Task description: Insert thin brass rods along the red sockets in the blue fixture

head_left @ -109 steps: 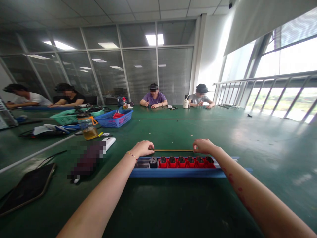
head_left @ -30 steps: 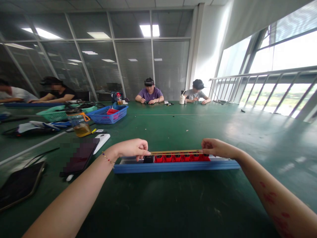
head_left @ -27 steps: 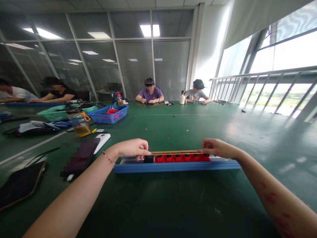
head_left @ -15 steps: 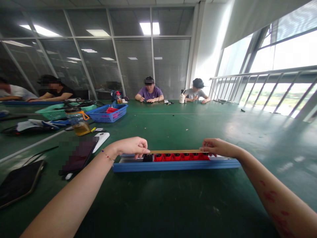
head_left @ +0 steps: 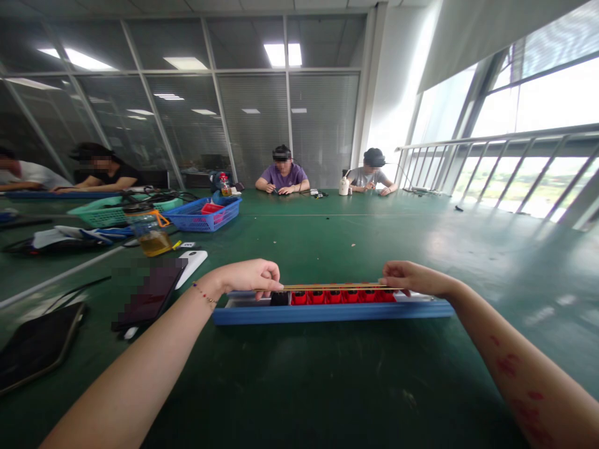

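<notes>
Though partly hidden, thin strip (head_left: pixel 332 287) in pinch of left hand (head_left: pixel 255 275) and right hand (head_left: pixel 410 277).

Head camera — worn view, facing forward and tilted down.
Looks from above and behind the left hand (head_left: pixel 255 275) and right hand (head_left: pixel 412 277), both close, just below mid-frame; tabletop (head_left: pixel 299 386) fills the lower part — glass partition (head_left: pixel 253 131) far ahead, railing (head_left: pixel 491 139) off right.

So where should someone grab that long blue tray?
Probably at its two ends, one hand from each side: the blue tray is long and narrow, lies crosswise on the green table, and reaches past the row of red pieces at both ends.
</notes>
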`<action>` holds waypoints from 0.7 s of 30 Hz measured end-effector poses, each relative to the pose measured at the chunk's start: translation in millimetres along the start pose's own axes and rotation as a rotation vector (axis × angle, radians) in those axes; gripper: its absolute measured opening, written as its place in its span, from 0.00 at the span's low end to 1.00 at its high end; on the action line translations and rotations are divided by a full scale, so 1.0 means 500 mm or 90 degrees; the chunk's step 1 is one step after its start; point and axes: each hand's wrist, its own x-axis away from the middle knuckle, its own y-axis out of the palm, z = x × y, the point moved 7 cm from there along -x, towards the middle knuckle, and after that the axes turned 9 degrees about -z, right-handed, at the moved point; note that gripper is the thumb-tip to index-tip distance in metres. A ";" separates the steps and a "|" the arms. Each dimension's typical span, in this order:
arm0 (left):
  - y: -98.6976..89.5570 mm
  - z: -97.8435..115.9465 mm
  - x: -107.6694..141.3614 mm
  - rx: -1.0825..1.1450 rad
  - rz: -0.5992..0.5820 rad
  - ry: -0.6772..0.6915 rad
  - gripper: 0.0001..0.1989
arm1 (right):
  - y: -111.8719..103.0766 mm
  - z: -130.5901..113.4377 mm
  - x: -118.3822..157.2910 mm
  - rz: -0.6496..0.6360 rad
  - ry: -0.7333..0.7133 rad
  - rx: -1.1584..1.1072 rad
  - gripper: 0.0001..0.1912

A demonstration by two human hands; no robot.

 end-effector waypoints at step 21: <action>-0.005 0.001 0.002 -0.023 0.009 0.013 0.19 | -0.007 0.012 -0.007 0.013 -0.060 -0.039 0.19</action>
